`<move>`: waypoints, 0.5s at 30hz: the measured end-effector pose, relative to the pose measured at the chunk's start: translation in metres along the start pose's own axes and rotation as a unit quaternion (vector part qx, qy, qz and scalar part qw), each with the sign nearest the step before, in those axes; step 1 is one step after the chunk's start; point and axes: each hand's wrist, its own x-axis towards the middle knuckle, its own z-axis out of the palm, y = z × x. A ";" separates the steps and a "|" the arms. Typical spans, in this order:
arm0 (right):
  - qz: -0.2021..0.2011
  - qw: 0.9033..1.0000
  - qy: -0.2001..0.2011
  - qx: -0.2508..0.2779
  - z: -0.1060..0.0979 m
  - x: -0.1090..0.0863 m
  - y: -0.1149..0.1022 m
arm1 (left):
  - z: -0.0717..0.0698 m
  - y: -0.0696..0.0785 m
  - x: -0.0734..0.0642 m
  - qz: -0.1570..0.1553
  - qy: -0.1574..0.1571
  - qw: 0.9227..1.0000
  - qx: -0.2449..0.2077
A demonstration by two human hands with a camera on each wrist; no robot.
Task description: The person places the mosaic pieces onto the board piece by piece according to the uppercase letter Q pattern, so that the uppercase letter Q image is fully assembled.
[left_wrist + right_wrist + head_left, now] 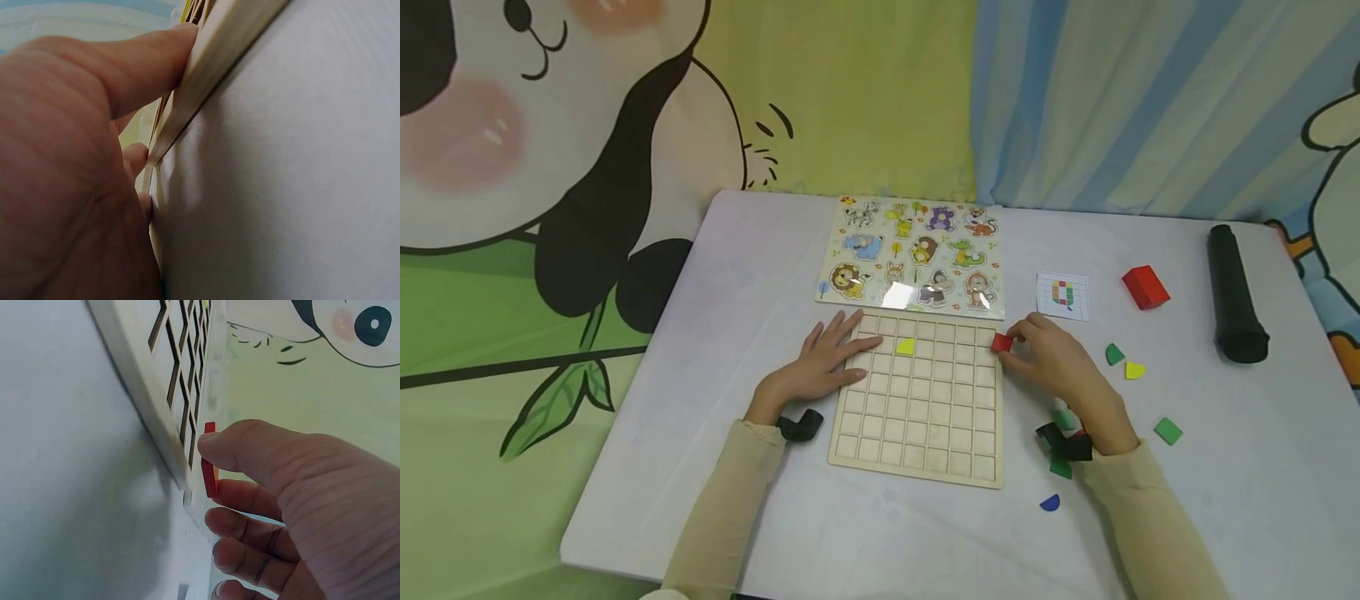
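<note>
A wooden grid board [917, 472] lies on the table, with a yellow quarter-cut tile [906, 347] in one cell of its upper part. My left hand [817, 364] rests along the board's left edge, fingers spread and straight; in the left wrist view the thumb [147, 69] touches the board's side. At the upper right edge of the board, my right hand [1051, 357] pinches a red square tile [1001, 342] between thumb and forefinger. The right wrist view shows this red tile [209, 472] held on edge, just off the board's corner.
Above the board lies an animal puzzle [916, 254]. To its right are a small pattern card [1063, 296], a red block [1146, 287] and a black cylinder [1236, 296]. Loose pieces, including a green square [1168, 431] and a blue half-circle [1050, 502], lie around the right arm.
</note>
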 end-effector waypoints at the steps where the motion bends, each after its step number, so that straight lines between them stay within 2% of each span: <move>1: -0.004 1.000 -0.001 -0.001 0.001 0.001 -0.002 | 0.000 0.000 0.000 0.000 0.000 1.000 0.001; 10: -0.044 0.999 -0.003 -0.013 0.011 0.013 -0.022 | 0.000 0.000 0.000 0.000 -0.002 1.000 0.002; 15: -0.080 0.997 -0.002 -0.024 0.018 0.019 -0.032 | 0.000 -0.001 0.000 0.000 -0.001 1.000 0.000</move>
